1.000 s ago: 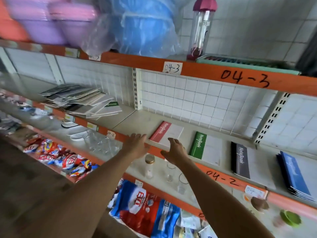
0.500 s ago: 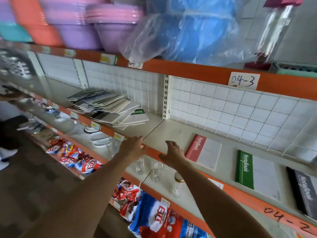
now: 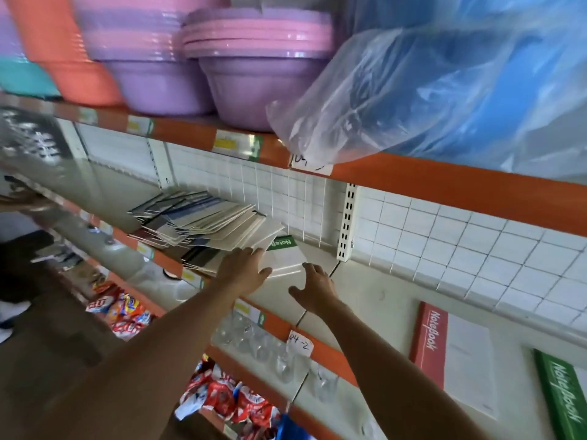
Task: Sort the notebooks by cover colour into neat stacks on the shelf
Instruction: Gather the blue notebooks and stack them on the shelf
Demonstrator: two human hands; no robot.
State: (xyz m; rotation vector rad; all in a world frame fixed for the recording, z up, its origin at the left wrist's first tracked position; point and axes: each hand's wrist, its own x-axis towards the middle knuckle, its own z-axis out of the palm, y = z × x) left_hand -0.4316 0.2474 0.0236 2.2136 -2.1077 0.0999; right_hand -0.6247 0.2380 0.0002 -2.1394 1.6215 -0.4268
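Messy fan of thin glossy notebooks (image 3: 203,230) near the shelf (image 3: 374,300) front edge, left hand (image 3: 246,269) flat, fingers spread on the pile, right hand (image 3: 313,289) hovering, fingers wide, over bare smooth shelf, red-spined notebook (image 3: 428,344) flat rightward

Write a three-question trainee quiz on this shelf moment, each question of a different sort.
1. True or false: the left hand rests on the messy pile of unsorted notebooks.
2. Which cover colour shows on the notebook lying nearest the right hand? A red, B green, C black.
3. Fill in: already laid out along the grey metal shelf, at right, are a red-spined notebook and a ____-spined notebook.

Key: 1 true; 2 B, the green-covered notebook at the pile's edge; 3 green.
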